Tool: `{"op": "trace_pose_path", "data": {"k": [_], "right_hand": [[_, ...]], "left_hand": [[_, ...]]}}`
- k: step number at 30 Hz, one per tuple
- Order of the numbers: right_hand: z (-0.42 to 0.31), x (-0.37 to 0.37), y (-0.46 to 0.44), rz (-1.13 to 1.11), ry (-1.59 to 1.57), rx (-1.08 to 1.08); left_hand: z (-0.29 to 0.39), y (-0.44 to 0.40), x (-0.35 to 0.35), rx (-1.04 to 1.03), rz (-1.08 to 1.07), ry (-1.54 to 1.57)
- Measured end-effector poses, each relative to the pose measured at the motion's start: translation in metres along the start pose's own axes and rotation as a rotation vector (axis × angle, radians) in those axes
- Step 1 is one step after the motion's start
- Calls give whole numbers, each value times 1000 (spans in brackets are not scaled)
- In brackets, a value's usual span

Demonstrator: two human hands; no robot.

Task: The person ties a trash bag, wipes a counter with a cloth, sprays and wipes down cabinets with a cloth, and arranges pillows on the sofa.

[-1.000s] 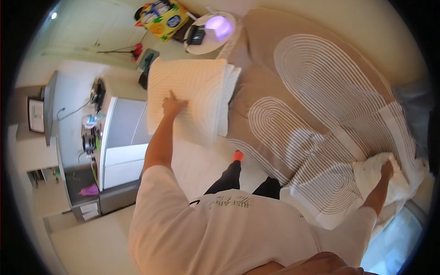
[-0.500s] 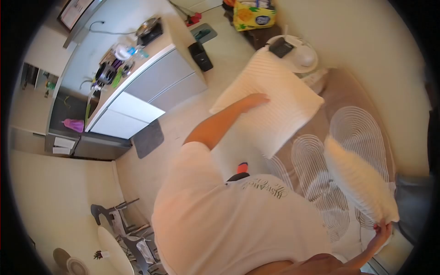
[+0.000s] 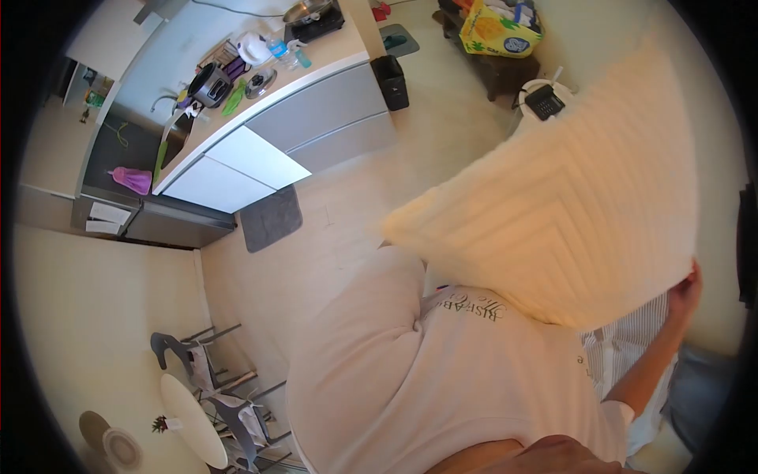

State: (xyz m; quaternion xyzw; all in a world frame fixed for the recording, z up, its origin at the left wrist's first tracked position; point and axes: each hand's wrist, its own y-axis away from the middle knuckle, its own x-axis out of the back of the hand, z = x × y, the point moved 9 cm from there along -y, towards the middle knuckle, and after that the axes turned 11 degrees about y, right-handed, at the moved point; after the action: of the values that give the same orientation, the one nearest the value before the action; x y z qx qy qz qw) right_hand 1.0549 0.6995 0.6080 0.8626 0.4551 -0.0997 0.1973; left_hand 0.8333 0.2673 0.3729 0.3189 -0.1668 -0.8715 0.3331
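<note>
A large cream pillow (image 3: 553,205) with a chevron-ribbed cover is raised in front of me and fills the right half of the view. My right hand (image 3: 685,291) is closed on its lower right edge. My left hand is hidden behind the pillow; only the sleeve (image 3: 391,272) leading to it shows. A strip of the grey-striped bedcover (image 3: 620,347) appears below the pillow, beside my right forearm. Most of the bed, and anything else lying on it, is covered from sight.
A small white round table (image 3: 525,114) with a black telephone (image 3: 545,103) stands beyond the pillow. Further back, a yellow bag (image 3: 501,31) sits on a dark bench (image 3: 505,73). Left are a kitchen counter (image 3: 316,87), a grey mat (image 3: 271,219) and chairs by a white table (image 3: 189,419).
My right hand has come up, and a pillow now looms close in front of me. My left hand, earlier flat on another pillow, has gone out of sight. My view has turned left.
</note>
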Motion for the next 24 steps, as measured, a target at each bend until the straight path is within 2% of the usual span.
{"op": "trace_pose_path", "data": {"k": [1,3,5,7,8,10,12,14,16,17,18,19,20,21,22,23,24], "right_hand": [[29,6,-18,164,95,-2],[94,36,-68,23,156,-7],[172,48,-91,276,264,-160],[236,36,-76,434,360,-412],[264,24,-81,400,303,-437],[289,-20,-100,162,66,-280],[288,-36,-107,79,3,-148],[274,-17,-112,344,215,-118],[255,-18,-109,424,421,-32],[235,-41,-114,362,522,52],[215,-68,-124,291,620,146],[193,-96,-134,253,882,330],[178,-128,-135,206,1142,508],[171,-163,-129,164,1247,573],[167,-200,-122,117,1349,644],[176,-215,-130,109,1442,544],[184,-224,-138,97,1532,438]], "left_hand": [[8,4,1,9,35,-62],[25,5,8,27,112,-208],[38,-7,14,16,180,-396],[43,-24,15,-56,247,-616],[42,-34,11,-189,257,-760],[41,-48,-6,-458,296,-1057],[61,-33,-34,-627,287,-1277],[59,-45,-41,-849,182,-1490],[56,-78,10,-553,241,-482],[38,-95,31,-369,276,17],[43,-118,59,-319,324,-31],[47,-140,85,-267,368,-78],[62,-176,121,-491,399,-602],[74,-201,152,-717,577,-1127],[113,-179,146,-414,664,-1125],[159,-141,126,-92,722,-1147],[183,-131,140,-185,812,-994]]}}
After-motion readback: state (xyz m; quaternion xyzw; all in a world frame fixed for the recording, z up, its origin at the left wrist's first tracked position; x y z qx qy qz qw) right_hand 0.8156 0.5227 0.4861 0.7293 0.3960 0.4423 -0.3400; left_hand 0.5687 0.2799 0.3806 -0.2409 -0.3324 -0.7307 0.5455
